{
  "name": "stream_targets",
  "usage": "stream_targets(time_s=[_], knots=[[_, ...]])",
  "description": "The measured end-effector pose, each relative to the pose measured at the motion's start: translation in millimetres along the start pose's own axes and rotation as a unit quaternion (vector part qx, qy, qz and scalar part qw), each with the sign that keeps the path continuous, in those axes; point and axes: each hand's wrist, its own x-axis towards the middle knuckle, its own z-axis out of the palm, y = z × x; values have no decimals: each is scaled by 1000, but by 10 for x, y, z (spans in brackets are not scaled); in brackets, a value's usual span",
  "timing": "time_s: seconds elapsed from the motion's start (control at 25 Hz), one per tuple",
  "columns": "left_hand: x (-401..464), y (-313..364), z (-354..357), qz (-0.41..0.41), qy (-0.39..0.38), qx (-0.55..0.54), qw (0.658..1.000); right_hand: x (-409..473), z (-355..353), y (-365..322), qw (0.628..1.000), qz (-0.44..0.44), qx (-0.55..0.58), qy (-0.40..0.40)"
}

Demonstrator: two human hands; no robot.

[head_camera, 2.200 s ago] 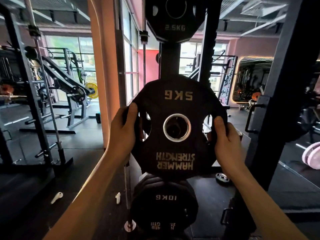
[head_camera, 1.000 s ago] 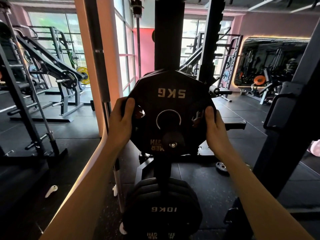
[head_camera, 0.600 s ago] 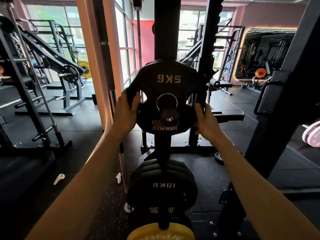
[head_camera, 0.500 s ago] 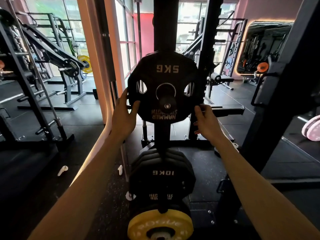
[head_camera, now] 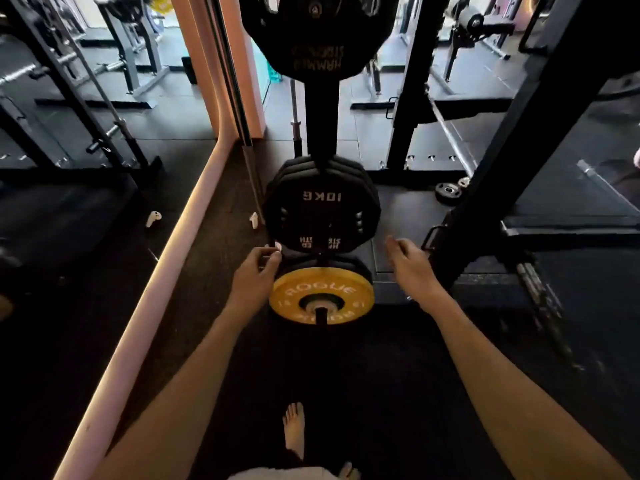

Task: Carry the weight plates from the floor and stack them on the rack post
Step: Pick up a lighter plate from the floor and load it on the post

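Nothing is held: the left hand (head_camera: 254, 277), fingers loosely curled, is seen beside the left edge of the yellow plate (head_camera: 322, 299), contact not discernible; the right hand (head_camera: 410, 266) hangs relaxed and apart to its right. Left to right, a white earbud-like object (head_camera: 153, 218) on the floor, a pink curb (head_camera: 162, 265), the rack post (head_camera: 320, 116) and a black upright (head_camera: 519, 150) are shown. The 5 kg plate (head_camera: 317, 36) is hung high on the post, above the 10 kg plates (head_camera: 322, 206); a small plate (head_camera: 447, 193) lies on the floor at right.

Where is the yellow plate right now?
Head view, low centre: the yellow plate hangs on the rack's lowest peg, below the 10KG plates, beside the left hand.
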Motion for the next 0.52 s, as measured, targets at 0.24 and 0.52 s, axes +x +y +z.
stream_targets(time_s=[0.24, 0.52], knots=[[-1167, -967, 100, -204, -141, 92, 965, -1072, 350, 1145, 976, 203, 20, -80], [-2119, -1965, -90, -290, -288, 221, 885, -2362, 763, 2107, 892, 425, -58, -140]])
